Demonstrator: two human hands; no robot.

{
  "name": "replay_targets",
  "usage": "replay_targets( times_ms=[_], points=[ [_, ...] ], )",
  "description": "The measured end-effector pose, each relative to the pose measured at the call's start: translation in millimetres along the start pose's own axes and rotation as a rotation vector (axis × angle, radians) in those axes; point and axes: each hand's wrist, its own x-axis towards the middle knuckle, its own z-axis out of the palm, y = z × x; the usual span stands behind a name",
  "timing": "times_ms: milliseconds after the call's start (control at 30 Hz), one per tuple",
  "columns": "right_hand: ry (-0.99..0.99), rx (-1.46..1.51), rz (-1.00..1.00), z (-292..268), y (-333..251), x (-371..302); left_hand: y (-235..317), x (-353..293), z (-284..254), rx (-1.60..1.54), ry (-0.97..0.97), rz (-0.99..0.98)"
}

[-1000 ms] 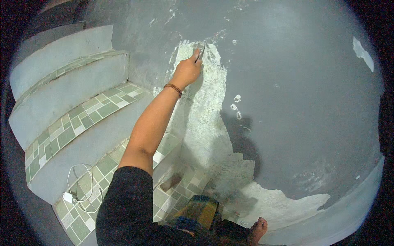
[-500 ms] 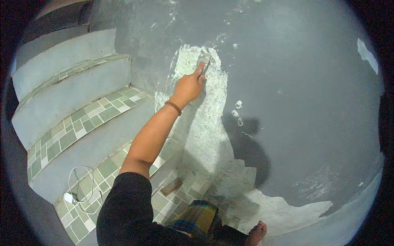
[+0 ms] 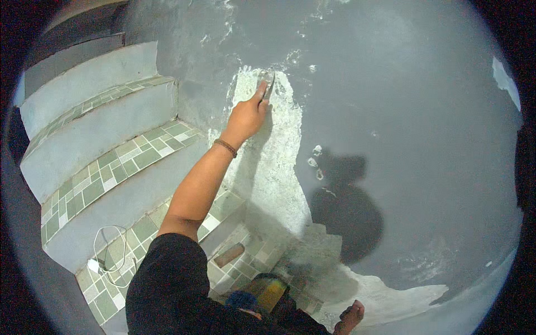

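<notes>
My left hand (image 3: 245, 116) is stretched up against a grey painted wall (image 3: 402, 111), with a dark band on the wrist. It grips a small flat scraper (image 3: 268, 86) whose blade lies on the wall at the top of a tall bare patch of whitish plaster (image 3: 273, 167) where the paint is gone. At the lower edge what looks like my right hand (image 3: 349, 317) hangs low with curled fingers. It is too small to tell whether it holds anything.
Green-tiled stairs (image 3: 111, 173) climb to the left beside the wall. A white cable with a plug (image 3: 106, 251) lies on a lower step, and a small brown block (image 3: 229, 254) on another. A second bare patch (image 3: 391, 296) and my shadow (image 3: 346, 212) mark the wall.
My left hand has moved up the bare strip with the scraper, from its middle to its top edge. The view has shifted slightly.
</notes>
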Motion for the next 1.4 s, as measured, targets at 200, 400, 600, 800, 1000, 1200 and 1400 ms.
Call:
replay_targets(
  times_ms=[200,400,600,800,1000,1200,1400],
  points=[
    [0.107,0.237,-0.092,-6.6,41.3,2.3,-6.0,-2.6,-2.4,-0.016,-0.165,-0.035],
    [-0.233,0.097,0.364,-24.3,-27.2,-78.9,-6.3,-0.3,-23.2,0.039,-0.205,0.007],
    [0.073,0.113,0.085,34.7,-92.9,-91.4,-10.3,7.4,-20.7,-0.039,-0.235,0.017],
    [0.014,0.179,0.077,70.9,-125.9,-106.0,-20.9,-23.6,-8.8,-0.06,-0.285,0.13],
    [0.029,0.136,0.097,77.3,-113.9,-108.9,-28.7,-16.8,-2.1,-0.076,-0.055,0.238],
    [0.051,0.127,0.091,65.5,-108.2,-103.6,-18.7,-24.2,-6.9,0.019,-0.368,0.108],
    [0.017,0.094,0.049,77.6,-119.8,-105.7,-26.1,-13.6,1.6,-0.046,-0.109,0.204]
  ],
)
